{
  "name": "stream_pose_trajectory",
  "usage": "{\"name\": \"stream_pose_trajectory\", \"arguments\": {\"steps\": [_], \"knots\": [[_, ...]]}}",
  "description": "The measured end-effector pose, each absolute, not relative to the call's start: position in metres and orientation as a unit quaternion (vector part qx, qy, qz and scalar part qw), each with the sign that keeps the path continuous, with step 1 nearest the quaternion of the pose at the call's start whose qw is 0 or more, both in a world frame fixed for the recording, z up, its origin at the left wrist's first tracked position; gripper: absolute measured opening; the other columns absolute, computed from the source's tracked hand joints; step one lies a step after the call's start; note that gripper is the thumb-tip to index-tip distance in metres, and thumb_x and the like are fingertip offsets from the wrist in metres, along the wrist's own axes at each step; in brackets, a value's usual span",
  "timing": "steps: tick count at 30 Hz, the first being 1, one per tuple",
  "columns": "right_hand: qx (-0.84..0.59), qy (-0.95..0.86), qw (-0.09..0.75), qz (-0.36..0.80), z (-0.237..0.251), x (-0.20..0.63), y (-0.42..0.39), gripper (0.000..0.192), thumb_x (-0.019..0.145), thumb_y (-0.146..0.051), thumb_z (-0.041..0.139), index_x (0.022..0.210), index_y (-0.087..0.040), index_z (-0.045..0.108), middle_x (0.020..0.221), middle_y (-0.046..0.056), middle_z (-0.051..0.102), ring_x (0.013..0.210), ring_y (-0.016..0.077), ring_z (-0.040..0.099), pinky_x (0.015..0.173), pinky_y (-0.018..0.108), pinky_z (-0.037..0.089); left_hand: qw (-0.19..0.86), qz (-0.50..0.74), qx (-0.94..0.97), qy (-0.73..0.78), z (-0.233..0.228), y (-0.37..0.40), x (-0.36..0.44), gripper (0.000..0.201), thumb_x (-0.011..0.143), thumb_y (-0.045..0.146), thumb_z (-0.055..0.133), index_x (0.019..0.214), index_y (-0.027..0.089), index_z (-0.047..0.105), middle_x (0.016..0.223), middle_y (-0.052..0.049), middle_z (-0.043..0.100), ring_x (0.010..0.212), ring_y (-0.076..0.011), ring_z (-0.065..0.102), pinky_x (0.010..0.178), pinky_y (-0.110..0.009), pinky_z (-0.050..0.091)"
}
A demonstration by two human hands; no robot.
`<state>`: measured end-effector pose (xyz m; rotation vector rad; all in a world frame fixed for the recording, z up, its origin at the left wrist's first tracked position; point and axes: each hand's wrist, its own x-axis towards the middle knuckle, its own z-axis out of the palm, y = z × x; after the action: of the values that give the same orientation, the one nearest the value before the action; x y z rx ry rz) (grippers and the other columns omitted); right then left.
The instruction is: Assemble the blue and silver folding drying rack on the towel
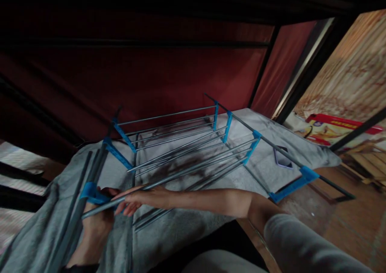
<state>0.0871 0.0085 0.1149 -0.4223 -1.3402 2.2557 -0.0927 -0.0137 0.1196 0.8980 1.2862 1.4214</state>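
Observation:
A rack frame of grey metal tubes [181,169] joined by blue plastic brackets lies across a grey cloth [193,224]. My right hand [134,200] is closed around a long metal tube [171,178] whose near end juts out at lower left. Just behind that end, my left hand [98,218] grips a blue bracket [89,191] on the left upright; its fingers are partly hidden by the bracket and the tube. More blue brackets join the right side, among them one at the front right corner [292,186].
Loose dark tubes [80,184] lie along the left side. A phone [282,158] rests on the cloth at right, beyond the frame's side rail. Red panels [150,76] with dark bars stand behind. A red and yellow box [334,129] and wooden pieces [368,160] are farther right.

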Motion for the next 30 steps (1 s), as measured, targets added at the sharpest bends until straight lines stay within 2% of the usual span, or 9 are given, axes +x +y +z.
{"name": "stream_pose_trajectory", "arguments": {"steps": [3,6,10,13,17,21,25,30], "knots": [[-0.179,-0.483,0.278,0.811,0.13,0.099,-0.009,0.04,0.082,-0.052,0.075,0.109,-0.023,0.076,0.089,0.003,0.077,0.078,0.0189,0.07,0.078,0.033,0.056,0.421,0.659,0.343,0.52,0.128,-0.021,-0.078,0.017,0.063,0.045,0.077,0.063,0.033,0.064,0.056,0.004,0.065,0.052,-0.0192,0.057,0.047,-0.031,0.051],[-0.214,-0.474,0.329,0.788,0.142,0.111,-0.024,0.039,0.085,-0.048,0.07,0.113,-0.021,0.076,0.094,0.004,0.077,0.082,0.019,0.069,0.081,0.034,0.055,0.423,0.656,0.334,0.529,0.14,-0.025,-0.072,0.03,0.069,0.053,0.077,0.063,0.026,0.064,0.058,0.0,0.066,0.056,-0.0192,0.061,0.052,-0.031,0.054],[-0.248,-0.461,0.352,0.776,0.146,0.112,-0.028,0.041,0.084,-0.048,0.067,0.111,-0.02,0.078,0.094,0.004,0.078,0.083,0.0194,0.068,0.08,0.035,0.055,0.518,0.625,0.318,0.49,0.164,-0.027,-0.085,0.045,0.081,0.062,0.07,0.07,0.019,0.065,0.067,-0.007,0.069,0.071,-0.0245,0.07,0.064,-0.036,0.059],[-0.253,-0.439,0.372,0.778,0.145,0.109,-0.028,0.045,0.076,-0.049,0.07,0.109,-0.019,0.077,0.094,0.006,0.078,0.085,0.0204,0.069,0.079,0.035,0.055,0.561,0.592,0.327,0.478,0.18,-0.03,-0.094,0.049,0.083,0.067,0.068,0.07,0.019,0.064,0.064,-0.007,0.066,0.072,-0.0259,0.07,0.064,-0.035,0.058],[-0.261,-0.416,0.399,0.774,0.148,0.107,-0.029,0.052,0.07,-0.05,0.072,0.109,-0.016,0.077,0.093,0.009,0.079,0.086,0.0227,0.07,0.081,0.038,0.055,0.557,0.582,0.348,0.479,0.185,-0.031,-0.09,0.05,0.084,0.066,0.066,0.071,0.018,0.065,0.062,-0.006,0.063,0.06,-0.0191,0.061,0.055,-0.029,0.051],[-0.282,-0.401,0.413,0.768,0.152,0.106,-0.031,0.05,0.068,-0.049,0.071,0.104,-0.015,0.077,0.091,0.01,0.079,0.085,0.0248,0.07,0.085,0.042,0.055,0.521,0.6,0.359,0.489,0.181,-0.026,-0.078,0.045,0.084,0.058,0.07,0.065,0.018,0.064,0.054,-0.002,0.056,0.05,-0.0118,0.048,0.05,-0.023,0.042],[-0.275,-0.395,0.418,0.77,0.152,0.104,-0.031,0.049,0.066,-0.049,0.071,0.102,-0.017,0.077,0.092,0.01,0.08,0.089,0.0277,0.071,0.09,0.045,0.055,0.528,0.597,0.345,0.496,0.181,-0.022,-0.072,0.041,0.081,0.053,0.072,0.061,0.02,0.059,0.047,0.002,0.045,0.044,-0.01,0.038,0.045,-0.023,0.034],[-0.264,-0.407,0.421,0.766,0.148,0.104,-0.03,0.048,0.07,-0.051,0.07,0.103,-0.017,0.075,0.094,0.01,0.08,0.088,0.0255,0.072,0.093,0.044,0.055,0.536,0.603,0.345,0.48,0.183,-0.021,-0.071,0.039,0.08,0.046,0.07,0.057,0.022,0.051,0.045,0.004,0.037,0.043,-0.0098,0.033,0.044,-0.025,0.033]]}}
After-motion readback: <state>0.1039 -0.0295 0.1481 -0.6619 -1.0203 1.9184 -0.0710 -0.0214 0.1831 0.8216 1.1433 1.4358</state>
